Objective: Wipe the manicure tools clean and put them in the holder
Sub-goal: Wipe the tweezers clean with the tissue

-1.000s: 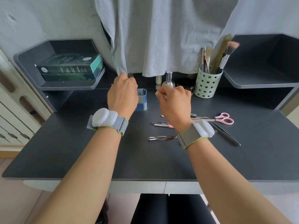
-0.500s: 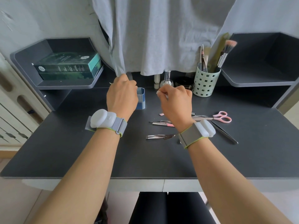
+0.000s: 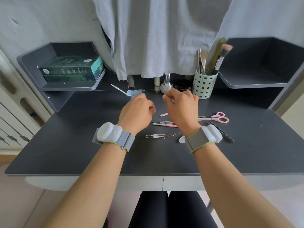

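**Colours on the dark table**

The table is flat charcoal grey. At two o'clock from its middle lie scissors with pink handles and silver blades. At one o'clock stands a pale mint-green cup patterned with rows of square holes; a brush in it has pink-tipped bristles. At twelve sits a blue holder with a white-handled tool. At ten, dark green boxes show teal ends. A light grey cloth hangs above. Both wristbands are grey, lime-edged, with white pods.
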`<state>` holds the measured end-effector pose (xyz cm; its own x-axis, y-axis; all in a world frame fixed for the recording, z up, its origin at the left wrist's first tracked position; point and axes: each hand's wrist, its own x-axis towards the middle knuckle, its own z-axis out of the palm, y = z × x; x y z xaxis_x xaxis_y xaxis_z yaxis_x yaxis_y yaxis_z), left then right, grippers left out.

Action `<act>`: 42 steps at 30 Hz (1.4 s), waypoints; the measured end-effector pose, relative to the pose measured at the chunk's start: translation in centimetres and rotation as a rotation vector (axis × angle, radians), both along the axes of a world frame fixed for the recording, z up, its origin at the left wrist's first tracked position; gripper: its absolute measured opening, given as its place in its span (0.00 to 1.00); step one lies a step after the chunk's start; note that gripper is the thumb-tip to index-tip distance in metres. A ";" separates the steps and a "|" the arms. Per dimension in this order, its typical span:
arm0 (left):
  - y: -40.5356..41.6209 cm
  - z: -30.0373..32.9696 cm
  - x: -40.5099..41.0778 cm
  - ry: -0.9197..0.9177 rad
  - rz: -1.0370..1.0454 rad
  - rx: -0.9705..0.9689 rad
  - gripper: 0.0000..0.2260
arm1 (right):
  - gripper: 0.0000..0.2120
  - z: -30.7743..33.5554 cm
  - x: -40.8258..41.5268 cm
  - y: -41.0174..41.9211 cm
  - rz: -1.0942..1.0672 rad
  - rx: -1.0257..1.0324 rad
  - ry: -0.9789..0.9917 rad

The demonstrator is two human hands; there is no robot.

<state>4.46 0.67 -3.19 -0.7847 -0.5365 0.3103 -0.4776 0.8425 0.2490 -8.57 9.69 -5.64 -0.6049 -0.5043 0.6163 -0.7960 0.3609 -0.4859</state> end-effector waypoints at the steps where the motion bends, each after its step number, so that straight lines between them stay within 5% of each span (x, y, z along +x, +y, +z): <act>1: 0.2 0.0 0.1 -0.009 -0.001 0.001 0.11 | 0.08 0.0 0.1 0.2 0.000 0.001 -0.001; 22: 2.9 -1.4 2.5 -0.210 -0.074 0.081 0.06 | 0.08 -0.4 1.2 2.6 -0.003 0.016 -0.028; 32: 3.0 -1.9 2.6 -0.156 -0.041 0.037 0.06 | 0.08 -0.4 1.3 3.2 0.009 0.043 -0.098; 42: 2.2 -0.3 1.8 0.037 0.098 0.003 0.06 | 0.08 0.5 2.6 3.2 0.021 -0.100 -0.506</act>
<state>6.21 2.86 -3.47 -0.7162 -0.6116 0.3361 -0.5484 0.7911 0.2708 -6.00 12.85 -5.15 -0.8302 -0.4732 0.2946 -0.4586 0.2792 -0.8437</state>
